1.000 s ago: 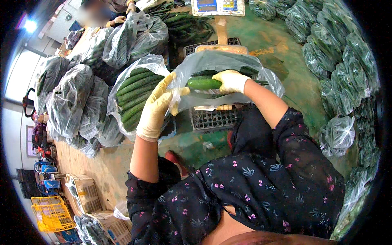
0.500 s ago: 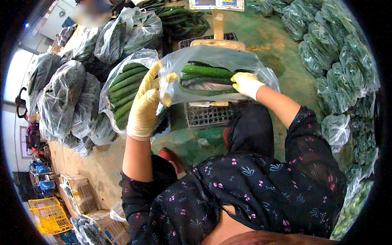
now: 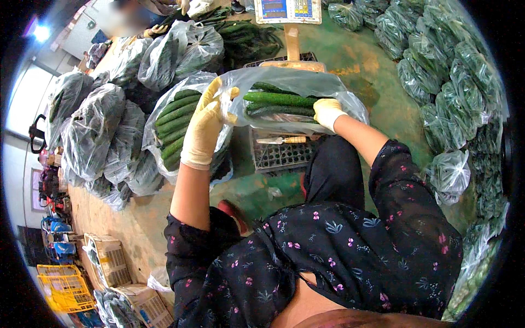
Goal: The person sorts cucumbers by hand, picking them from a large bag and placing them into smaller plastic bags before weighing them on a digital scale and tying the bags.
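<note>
Two gloved hands on one clear plastic bag (image 3: pixel 295 90) of cucumbers (image 3: pixel 279 99) — held up over a black slatted crate (image 3: pixel 281 156) in front of a platform scale (image 3: pixel 289 11). Left hand (image 3: pixel 206 127), in a yellowish rubber glove, closed around the bag's open left edge, film bunched between thumb and fingers, cucumbers just to the right of that pinch. Right hand (image 3: pixel 327 112), in a pale glove, curled under and against the bag's right end, apparently gripping film there, though fingertips hidden behind plastic. Cucumbers lying lengthwise inside, spanning the gap between both hands, dark green, stacked two or three deep. Small knife (image 3: pixel 283 140) with a light handle resting on the crate below the bag. Second open bag of cucumbers (image 3: pixel 176 124) standing just left of the left wrist, nearly touching the glove. More filled bags piled further left (image 3: pixel 90 131) and along the right rim (image 3: pixel 454 60) on green floor — dark floral sleeves reaching up from the lower edge
</note>
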`<state>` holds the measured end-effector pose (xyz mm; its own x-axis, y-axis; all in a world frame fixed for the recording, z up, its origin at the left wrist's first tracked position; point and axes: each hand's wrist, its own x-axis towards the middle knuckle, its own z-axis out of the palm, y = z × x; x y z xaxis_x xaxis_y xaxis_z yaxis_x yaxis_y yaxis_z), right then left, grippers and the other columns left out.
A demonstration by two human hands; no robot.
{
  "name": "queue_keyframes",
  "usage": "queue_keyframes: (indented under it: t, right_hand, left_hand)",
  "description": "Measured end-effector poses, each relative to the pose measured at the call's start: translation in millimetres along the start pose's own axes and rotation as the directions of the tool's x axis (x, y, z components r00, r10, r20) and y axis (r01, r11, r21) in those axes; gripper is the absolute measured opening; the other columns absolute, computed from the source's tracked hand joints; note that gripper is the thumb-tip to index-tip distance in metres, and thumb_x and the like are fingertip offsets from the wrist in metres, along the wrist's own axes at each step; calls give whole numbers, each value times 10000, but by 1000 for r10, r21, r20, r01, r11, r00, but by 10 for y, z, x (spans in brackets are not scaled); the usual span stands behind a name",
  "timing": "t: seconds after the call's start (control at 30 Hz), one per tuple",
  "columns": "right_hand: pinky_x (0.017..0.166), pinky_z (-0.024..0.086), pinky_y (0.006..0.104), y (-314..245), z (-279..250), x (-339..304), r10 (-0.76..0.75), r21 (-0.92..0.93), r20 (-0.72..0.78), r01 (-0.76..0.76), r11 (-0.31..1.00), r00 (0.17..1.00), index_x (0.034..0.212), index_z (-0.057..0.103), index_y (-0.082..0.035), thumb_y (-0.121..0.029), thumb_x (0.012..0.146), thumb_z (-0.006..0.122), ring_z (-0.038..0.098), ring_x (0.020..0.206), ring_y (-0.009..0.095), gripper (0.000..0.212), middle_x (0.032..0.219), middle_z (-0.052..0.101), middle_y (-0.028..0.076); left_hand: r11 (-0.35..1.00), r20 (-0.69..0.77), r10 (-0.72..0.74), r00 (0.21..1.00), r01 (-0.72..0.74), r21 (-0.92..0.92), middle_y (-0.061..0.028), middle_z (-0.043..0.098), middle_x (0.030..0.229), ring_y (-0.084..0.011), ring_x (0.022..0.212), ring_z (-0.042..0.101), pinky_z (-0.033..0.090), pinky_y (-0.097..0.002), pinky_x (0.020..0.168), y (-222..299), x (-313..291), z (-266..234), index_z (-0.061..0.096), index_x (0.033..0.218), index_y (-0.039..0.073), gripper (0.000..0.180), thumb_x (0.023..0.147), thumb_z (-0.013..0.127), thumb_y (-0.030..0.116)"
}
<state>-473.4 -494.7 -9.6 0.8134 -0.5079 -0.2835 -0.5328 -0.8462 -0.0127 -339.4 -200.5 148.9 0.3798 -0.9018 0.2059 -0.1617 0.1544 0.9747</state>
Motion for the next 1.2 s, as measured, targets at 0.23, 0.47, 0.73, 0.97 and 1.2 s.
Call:
queue_keyframes:
  t: [0.23,0.47,0.73,0.97,1.2]
  right_hand:
    - [780,506,414,-129,-188,-129,13,50,30,-15,999,999,934,689,-22,-213,755,611,645,914,325,274,987,657,185]
    - [784,510,419,-76,-225,-195,-23,54,-21,24,998,1000,984,684,-69,-252,667,715,633,936,326,367,989,658,149]
    - [864,445,384,183,-762,-739,-171,363,-758,625,691,630,987,588,-93,-47,627,643,564,966,321,366,997,584,127]
    - [837,456,311,601,-1263,-2139,65,690,-653,557,462,755,1079,584,-62,-24,675,703,596,946,199,423,1015,626,79]
    - [803,483,302,20,-645,-2137,-317,750,-279,412,517,906,1132,585,-44,-196,733,702,619,891,214,442,984,646,120]
  left_hand:
    - [981,-16,30,999,-33,-192,62,370,1428,-57,1279,324,260,-254,1041,-89,-32,-45,373,1358,135,443,920,371,201]
    - [942,-257,-90,962,-1,-335,-171,519,1238,-200,896,568,478,-308,786,21,-21,189,369,1355,83,562,862,546,286]
    - [929,-243,-103,965,6,-369,-141,545,1178,-212,937,559,464,-333,804,16,-42,123,359,1355,93,577,833,587,189]
    - [994,-482,-23,876,-32,-106,-155,474,1287,-196,1058,507,375,-335,945,-29,-245,204,251,1426,82,679,832,550,217]
    - [995,-567,-96,818,82,-50,-84,437,1355,-239,1187,468,304,-391,1006,-93,-401,221,255,1425,121,641,884,509,354]
